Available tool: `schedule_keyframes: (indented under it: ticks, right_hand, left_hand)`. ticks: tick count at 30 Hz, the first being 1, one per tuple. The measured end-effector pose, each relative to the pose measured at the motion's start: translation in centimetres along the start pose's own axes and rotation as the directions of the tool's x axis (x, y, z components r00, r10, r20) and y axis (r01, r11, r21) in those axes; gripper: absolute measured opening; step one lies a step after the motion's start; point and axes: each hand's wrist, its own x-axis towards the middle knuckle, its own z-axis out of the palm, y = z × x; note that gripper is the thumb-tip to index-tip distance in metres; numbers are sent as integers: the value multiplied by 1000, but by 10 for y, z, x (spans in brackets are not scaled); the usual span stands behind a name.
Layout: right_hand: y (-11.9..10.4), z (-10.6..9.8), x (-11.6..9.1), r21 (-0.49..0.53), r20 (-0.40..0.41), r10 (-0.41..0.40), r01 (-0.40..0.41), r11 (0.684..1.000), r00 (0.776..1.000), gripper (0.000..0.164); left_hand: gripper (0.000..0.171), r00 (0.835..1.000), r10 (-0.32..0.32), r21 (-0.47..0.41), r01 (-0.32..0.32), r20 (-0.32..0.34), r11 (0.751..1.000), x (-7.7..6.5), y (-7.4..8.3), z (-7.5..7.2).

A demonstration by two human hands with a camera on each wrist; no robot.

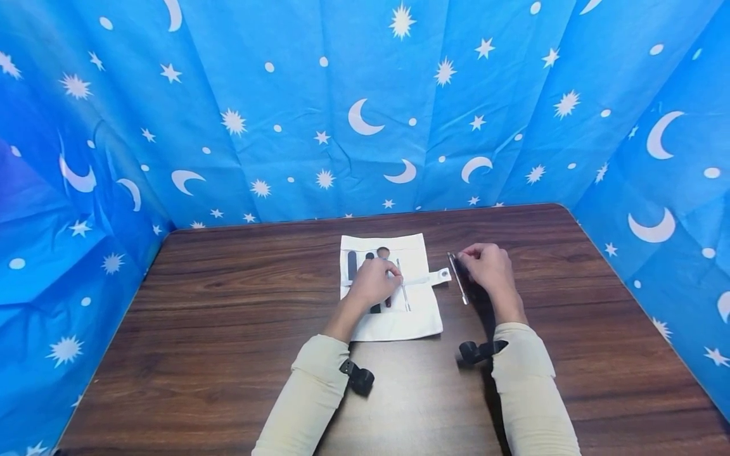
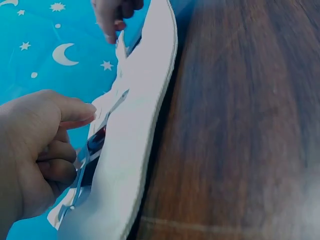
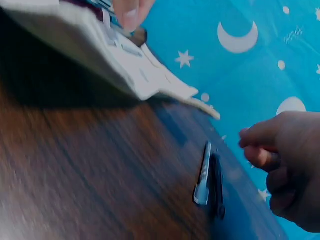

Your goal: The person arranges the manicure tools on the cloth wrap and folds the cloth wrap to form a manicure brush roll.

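Observation:
A white fabric pouch [image 1: 393, 326] lies unfolded on the table, with slim tools tucked in its pocket and under a clear band. These include a dark nail file [image 1: 352, 266], a makeup brush [image 1: 383, 252] and a thin silver tool [image 1: 404, 288]. My left hand [image 1: 373, 282] is over the pouch, thumb and forefinger pinching at the band [image 2: 81, 172]. To the right, my right hand [image 1: 487, 266] hovers by a silver metal tool [image 1: 459, 282] on the table. In the right wrist view the fingers hang loosely bent, apart from this tool, holding nothing.
The pouch's snap tab [image 1: 440, 277] sticks out toward the right. Beside the loose silver tool is a dark slim shape [image 3: 218, 187]. Behind the brown wooden table [image 1: 228, 329] hang blue curtains [image 1: 296, 126] with moons and stars.

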Motion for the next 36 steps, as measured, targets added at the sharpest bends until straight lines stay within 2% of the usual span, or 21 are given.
schedule_keyframes:
  ticks: [5, 16, 29, 36]
  right_hand:
    - [6, 3, -1, -81, 76, 64, -58, 995, 995, 28]
    - [4, 4, -1, -88, 91, 122, -114, 990, 988, 24]
    - [-5, -1, 3, -148, 136, 124, -103, 984, 983, 19]
    - [-8, -1, 4, -198, 166, 153, -119, 973, 974, 33]
  left_hand:
    - [18, 1000, -23, -15, 23, 8, 1000, 3, 0, 6]
    - [17, 1000, 11, -27, -11, -2, 1000, 2, -8, 11]
    - [18, 1000, 7, -81, -8, -7, 997, 0, -11, 12]
    - [18, 1000, 4, -80, -5, -3, 997, 0, -11, 11]
